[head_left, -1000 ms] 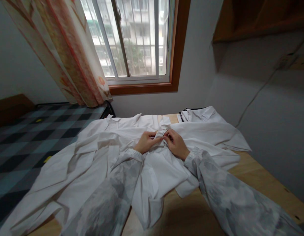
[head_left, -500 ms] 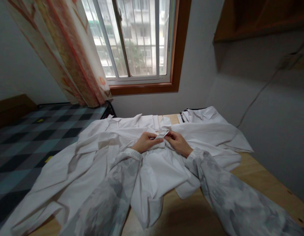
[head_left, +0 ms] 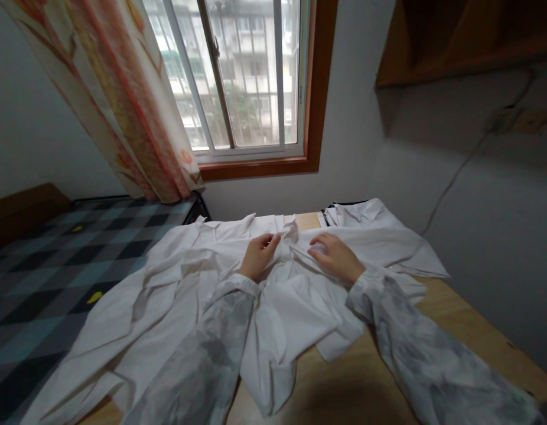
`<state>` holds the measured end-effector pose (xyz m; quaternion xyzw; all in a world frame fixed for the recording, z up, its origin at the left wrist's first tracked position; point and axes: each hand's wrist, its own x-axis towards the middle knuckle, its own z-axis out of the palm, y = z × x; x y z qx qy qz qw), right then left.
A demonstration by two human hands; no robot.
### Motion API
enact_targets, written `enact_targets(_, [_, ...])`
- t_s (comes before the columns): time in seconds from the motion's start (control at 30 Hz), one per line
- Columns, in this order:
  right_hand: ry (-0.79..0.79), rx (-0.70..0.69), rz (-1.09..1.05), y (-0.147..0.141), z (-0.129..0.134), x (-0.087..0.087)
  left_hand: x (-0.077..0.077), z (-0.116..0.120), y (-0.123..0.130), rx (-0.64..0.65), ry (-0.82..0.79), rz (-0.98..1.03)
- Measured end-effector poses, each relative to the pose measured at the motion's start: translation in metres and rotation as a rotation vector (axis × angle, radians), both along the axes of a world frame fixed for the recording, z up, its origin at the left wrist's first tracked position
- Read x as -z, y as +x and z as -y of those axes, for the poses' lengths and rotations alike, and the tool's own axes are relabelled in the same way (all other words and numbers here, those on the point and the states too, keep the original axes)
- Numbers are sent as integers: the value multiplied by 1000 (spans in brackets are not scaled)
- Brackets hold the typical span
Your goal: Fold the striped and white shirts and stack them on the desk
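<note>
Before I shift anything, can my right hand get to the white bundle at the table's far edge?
Probably yes: the right hand is close to the white bundle, and only low, spread white cloth shows between them.

white garment [head_left: 295, 319]: matt creased cloth | tabletop [head_left: 455, 313]: smooth wood | curtain [head_left: 136, 118]: printed cloth

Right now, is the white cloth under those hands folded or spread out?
Spread out, but rumpled: the white cloth lies in loose creases across the wooden table, its edges uneven.
</note>
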<state>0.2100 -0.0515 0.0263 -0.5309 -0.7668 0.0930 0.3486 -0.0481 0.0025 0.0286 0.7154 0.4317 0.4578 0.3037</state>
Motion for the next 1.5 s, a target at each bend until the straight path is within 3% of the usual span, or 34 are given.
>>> enact_targets(0.1, [-121, -67, 91, 34, 11, -7, -18, 0, -10, -109, 62, -145])
enact_targets(0.17, [-215, -184, 119, 60, 14, -13, -31, -1, -22, -160, 62, -276])
enact_targets(0.27, [-380, -277, 125, 96, 4, -28, -46, -5, -48, -265, 87, -605])
enact_targets(0.37, [-189, -52, 204, 117, -20, -43, -52, -11, -78, -360, 18, -952])
enact_targets(0.47, [-113, 177, 380, 115, -45, -47, -52, -14, -98, -330, -140, -1100])
enact_targets(0.6, [-358, 198, 467, 101, -65, -45, -60, -17, -109, -268, -135, -1076])
enact_targets(0.7, [-392, 134, 459, 107, -71, -53, -78, -22, -122, -284, -66, -969])
enact_targets(0.97, [-21, 295, 269, 174, -74, -115, -137, -48, -189, -397, -35, -765])
enact_targets(1.1, [196, 492, 207, 172, -79, -127, -153, -68, -182, -529, 61, -748])
enact_targets(1.2, [198, 570, 212, 155, -86, -116, -150, -78, -153, -605, 54, -807])
enact_targets(1.3, [165, 565, 294, 131, -85, -95, -129, -72, -117, -622, 103, -886])
enact_targets(1.37, [183, 465, 327, 112, -74, -80, -108, -55, -94, -456, 174, -923])
enact_targets(1.5, [160, 104, 339, 67, -29, -51, -57, -4, -60, -59, 200, -857])
